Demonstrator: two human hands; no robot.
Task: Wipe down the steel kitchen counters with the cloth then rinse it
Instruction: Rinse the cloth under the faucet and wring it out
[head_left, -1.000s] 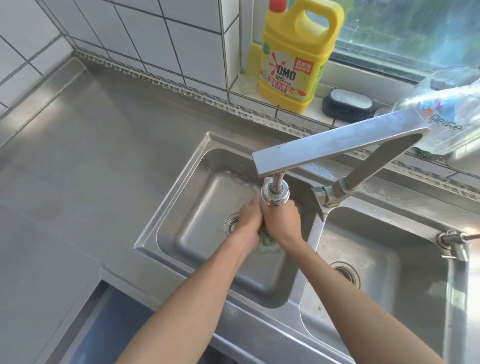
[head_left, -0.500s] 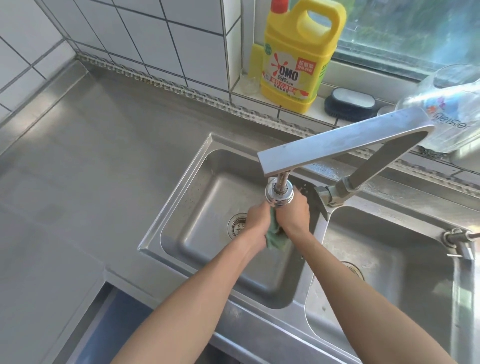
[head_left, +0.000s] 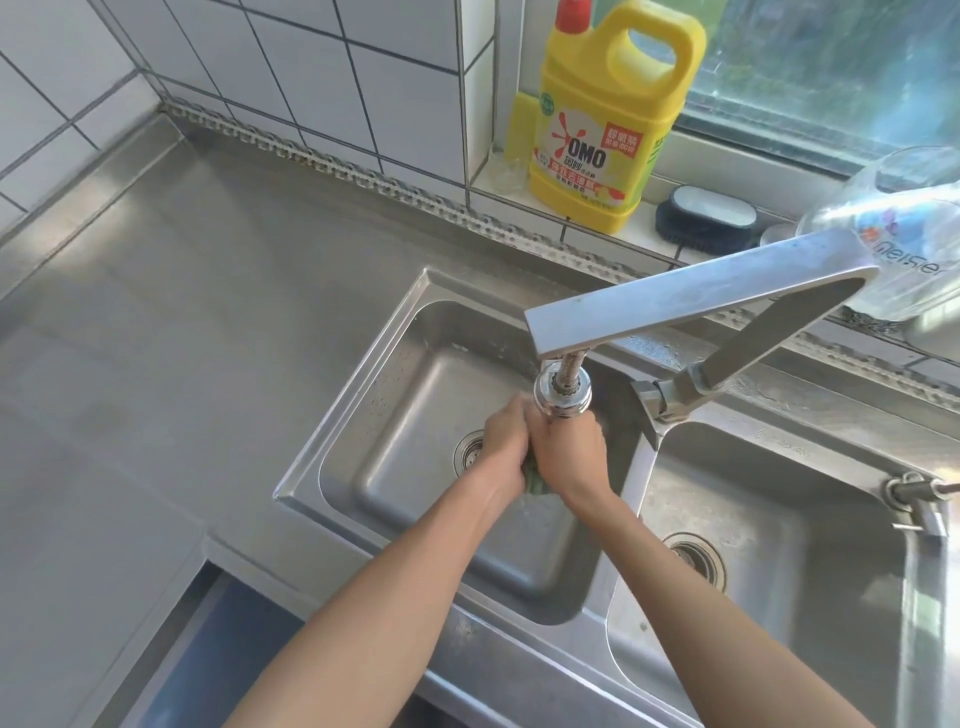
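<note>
A small green cloth is bunched between my two hands over the left sink basin. My left hand and my right hand press together and both grip the cloth, of which only a lower corner shows. The hands sit right beneath the round spray head of the steel faucet. The steel counter spreads to the left of the sink.
A second basin lies to the right, with a small tap at its far edge. On the window sill stand a yellow detergent jug, a dark scrubbing brush and a clear plastic bottle. White tiles back the counter.
Both hands have kept the cloth squeezed between them under the spray head, shifting slightly and working it; less of the cloth shows now than half a second ago.
</note>
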